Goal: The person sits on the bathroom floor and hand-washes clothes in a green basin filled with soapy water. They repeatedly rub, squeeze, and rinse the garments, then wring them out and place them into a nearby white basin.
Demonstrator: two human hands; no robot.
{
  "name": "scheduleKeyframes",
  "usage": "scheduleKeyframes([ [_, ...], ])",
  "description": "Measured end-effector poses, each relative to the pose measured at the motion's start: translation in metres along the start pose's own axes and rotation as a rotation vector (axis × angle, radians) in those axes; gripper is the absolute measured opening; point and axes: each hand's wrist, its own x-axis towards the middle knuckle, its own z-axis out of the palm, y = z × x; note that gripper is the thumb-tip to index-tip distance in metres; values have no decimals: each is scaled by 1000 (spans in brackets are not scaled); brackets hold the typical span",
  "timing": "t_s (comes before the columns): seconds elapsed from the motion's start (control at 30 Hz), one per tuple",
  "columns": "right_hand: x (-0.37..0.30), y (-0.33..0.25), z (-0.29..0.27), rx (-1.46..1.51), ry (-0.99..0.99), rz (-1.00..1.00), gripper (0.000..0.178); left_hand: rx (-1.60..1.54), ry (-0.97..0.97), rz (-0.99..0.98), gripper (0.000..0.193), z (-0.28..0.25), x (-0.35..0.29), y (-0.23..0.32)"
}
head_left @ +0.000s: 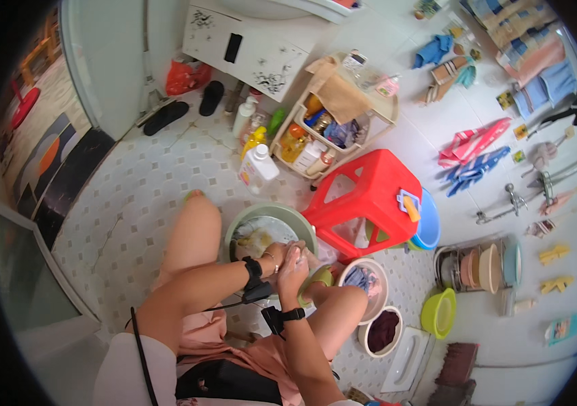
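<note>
My left hand and my right hand are pressed together over the right rim of a grey-green basin. Their fingers are closed against each other, and white suds cover the right hand. What they hold, if anything, is hidden between them. Inside the basin, cloudy soapy water surrounds a yellowish cloth. Both wrists wear black straps, with a small black device hanging from the left one.
A red plastic stool stands right of the basin. Beyond it are a blue basin and a storage cart. Detergent bottles sit behind. Near my right knee are a tub of clothes and a bucket with dark cloth.
</note>
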Motion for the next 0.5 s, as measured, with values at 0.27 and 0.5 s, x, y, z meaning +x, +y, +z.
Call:
scheduleKeyframes([
  [0.27, 16, 24, -2, -80, 81, 7, 34, -332, -115, -423, 46, -24, -1, 39],
  [0.5, 12, 19, 2, -106, 60, 21, 34, -593, 145, -517, 53, -32, -7, 43],
])
